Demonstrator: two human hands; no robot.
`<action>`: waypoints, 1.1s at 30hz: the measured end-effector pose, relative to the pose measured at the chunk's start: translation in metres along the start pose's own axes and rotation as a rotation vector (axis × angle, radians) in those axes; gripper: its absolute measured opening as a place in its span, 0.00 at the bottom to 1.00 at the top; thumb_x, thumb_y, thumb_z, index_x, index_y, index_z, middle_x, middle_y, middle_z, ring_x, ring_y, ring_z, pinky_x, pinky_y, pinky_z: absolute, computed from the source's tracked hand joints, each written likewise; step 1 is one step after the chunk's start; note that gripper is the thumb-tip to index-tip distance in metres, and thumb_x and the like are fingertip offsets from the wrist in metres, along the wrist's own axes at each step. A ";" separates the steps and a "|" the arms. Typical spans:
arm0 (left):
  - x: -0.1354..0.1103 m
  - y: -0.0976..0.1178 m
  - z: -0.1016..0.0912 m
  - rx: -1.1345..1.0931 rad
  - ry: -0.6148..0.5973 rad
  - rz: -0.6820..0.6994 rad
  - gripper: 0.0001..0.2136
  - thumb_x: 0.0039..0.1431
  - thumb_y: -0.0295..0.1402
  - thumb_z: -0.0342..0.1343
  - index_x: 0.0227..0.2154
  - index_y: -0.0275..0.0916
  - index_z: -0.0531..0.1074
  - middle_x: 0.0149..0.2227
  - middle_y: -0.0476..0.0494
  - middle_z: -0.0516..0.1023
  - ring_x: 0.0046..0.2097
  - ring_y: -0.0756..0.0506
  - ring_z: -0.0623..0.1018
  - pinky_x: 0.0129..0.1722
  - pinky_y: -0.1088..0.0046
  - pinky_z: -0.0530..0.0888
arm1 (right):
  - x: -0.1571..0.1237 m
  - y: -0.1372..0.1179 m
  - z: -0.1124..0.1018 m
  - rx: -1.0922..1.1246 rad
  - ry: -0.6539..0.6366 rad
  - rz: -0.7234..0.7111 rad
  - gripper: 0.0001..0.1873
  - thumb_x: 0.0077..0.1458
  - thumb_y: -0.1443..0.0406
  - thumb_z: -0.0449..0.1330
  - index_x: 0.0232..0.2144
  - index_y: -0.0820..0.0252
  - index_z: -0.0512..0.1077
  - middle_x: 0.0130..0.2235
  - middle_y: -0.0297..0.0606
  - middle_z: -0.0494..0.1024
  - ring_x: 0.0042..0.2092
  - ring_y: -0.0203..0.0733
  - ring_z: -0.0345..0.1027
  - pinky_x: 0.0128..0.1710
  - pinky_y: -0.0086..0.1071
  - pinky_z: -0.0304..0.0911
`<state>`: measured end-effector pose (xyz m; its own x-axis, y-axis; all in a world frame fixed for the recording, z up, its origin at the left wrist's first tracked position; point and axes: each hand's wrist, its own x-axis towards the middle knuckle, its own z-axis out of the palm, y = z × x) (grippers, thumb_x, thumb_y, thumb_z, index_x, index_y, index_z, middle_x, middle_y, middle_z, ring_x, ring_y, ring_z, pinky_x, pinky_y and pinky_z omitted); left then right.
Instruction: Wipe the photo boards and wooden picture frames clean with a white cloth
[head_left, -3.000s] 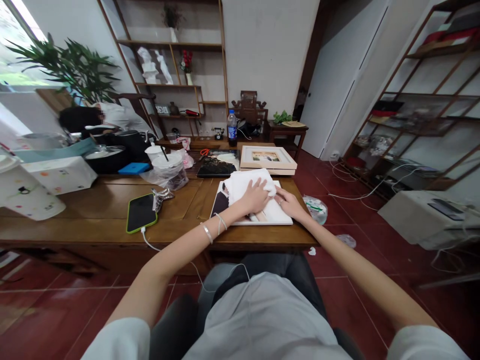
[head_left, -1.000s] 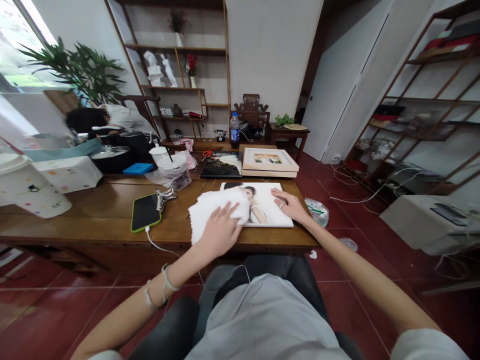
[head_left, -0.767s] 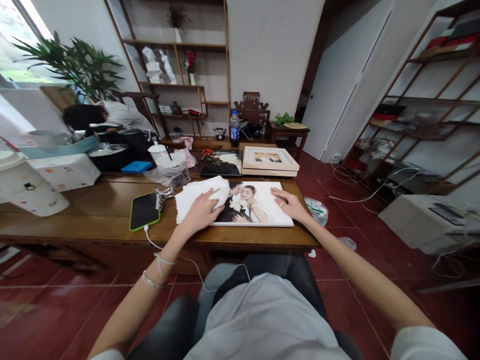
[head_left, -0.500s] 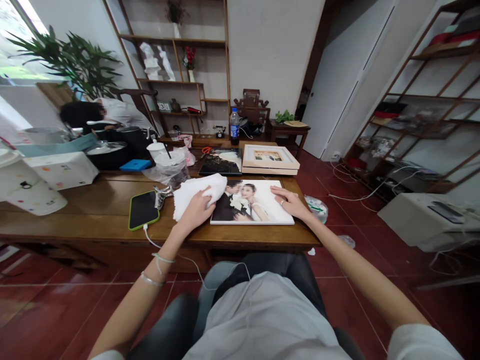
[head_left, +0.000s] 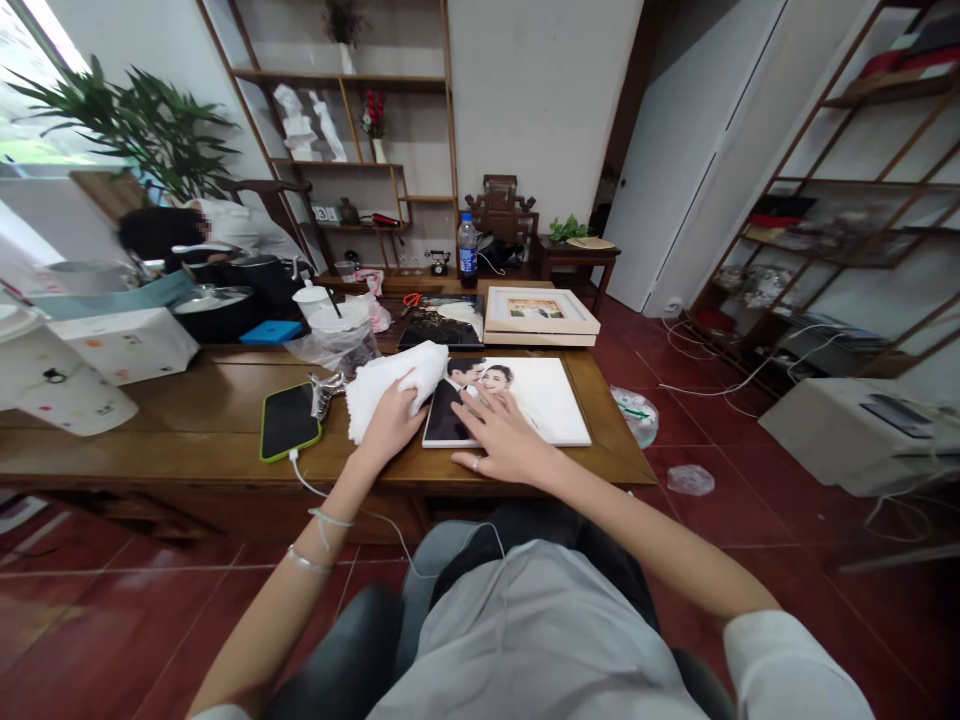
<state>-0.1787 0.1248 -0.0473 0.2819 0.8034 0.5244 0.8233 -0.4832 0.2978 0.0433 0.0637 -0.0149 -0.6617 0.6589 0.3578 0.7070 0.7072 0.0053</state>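
Observation:
A wedding photo panel (head_left: 559, 400) with a white border lies flat near the right end of the wooden table (head_left: 217, 420). My right hand (head_left: 506, 435) is over its lower left part with the fingers spread, holding nothing; whether the fingertips press on it I cannot tell. It covers part of the pictured couple. At the panel's left edge, my left hand (head_left: 394, 418) is closed on a bunched white cloth (head_left: 409, 372). Left of the cloth lies a phone (head_left: 290, 420) in a green case, with a white cable plugged in.
Behind the panel are a dark panel (head_left: 442, 322), a white framed picture (head_left: 541, 315) and a drink bottle (head_left: 467, 250). Paper cup (head_left: 67, 375), tissue box (head_left: 135, 340) and bagged plastic cup (head_left: 341, 330) stand to the left. Beyond them, a person (head_left: 240, 225) leans down.
My right hand has moved left from the panel's right side to its lower left part, its fingers now spread. My left hand stays on the cloth, almost unmoved.

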 end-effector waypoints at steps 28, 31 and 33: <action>0.001 -0.002 0.001 -0.007 0.210 -0.134 0.08 0.54 0.35 0.48 0.22 0.40 0.64 0.31 0.38 0.75 0.38 0.39 0.75 0.40 0.64 0.71 | 0.009 -0.012 -0.014 -0.301 0.048 0.009 0.25 0.56 0.75 0.45 0.56 0.71 0.60 0.55 0.57 0.67 0.54 0.57 0.62 0.49 0.50 0.61; 0.000 -0.002 0.002 -0.018 0.186 -0.101 0.07 0.54 0.32 0.45 0.23 0.39 0.65 0.32 0.37 0.75 0.39 0.39 0.74 0.41 0.63 0.71 | 0.001 0.002 -0.049 -0.147 0.236 0.052 0.26 0.52 0.76 0.47 0.55 0.69 0.62 0.55 0.52 0.69 0.53 0.51 0.63 0.50 0.44 0.62; -0.002 -0.002 0.003 -0.008 0.167 -0.085 0.06 0.52 0.28 0.45 0.23 0.39 0.65 0.34 0.36 0.74 0.42 0.38 0.74 0.43 0.62 0.71 | -0.003 0.009 -0.075 0.002 0.415 0.116 0.26 0.52 0.76 0.49 0.54 0.66 0.63 0.51 0.48 0.72 0.50 0.46 0.67 0.47 0.38 0.64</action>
<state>-0.1795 0.1255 -0.0508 0.1251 0.7732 0.6216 0.8366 -0.4191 0.3529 0.0706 0.0491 0.0543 -0.4209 0.5750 0.7016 0.7702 0.6351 -0.0585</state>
